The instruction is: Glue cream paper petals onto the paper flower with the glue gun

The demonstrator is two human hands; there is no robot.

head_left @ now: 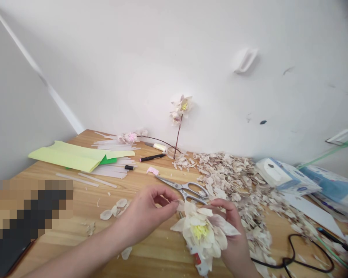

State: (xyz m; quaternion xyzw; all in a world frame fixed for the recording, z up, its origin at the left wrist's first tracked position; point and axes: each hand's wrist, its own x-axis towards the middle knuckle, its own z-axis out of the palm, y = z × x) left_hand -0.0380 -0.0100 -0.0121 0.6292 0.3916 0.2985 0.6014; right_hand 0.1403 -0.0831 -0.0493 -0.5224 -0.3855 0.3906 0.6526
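Observation:
An artificial flower (201,227) with cream petals and a yellow centre faces me at the lower middle. My right hand (234,231) holds it from behind and the right, with the fingers partly hidden by petals. My left hand (159,204) pinches a pale petal (179,206) at the flower's upper left side. Under the flower, a white tool with a red part (197,259) shows only in part; its kind is unclear. Grey scissors (184,189) lie just beyond both hands. Several loose petals (114,210) are left of my left hand.
A big heap of dried petals (229,170) covers the right. Two finished flower stems (178,135) are by the wall. Yellow paper (72,154) and translucent sticks (116,170) lie left, tissue packs (290,175) right. A black cable (291,258) loops at lower right.

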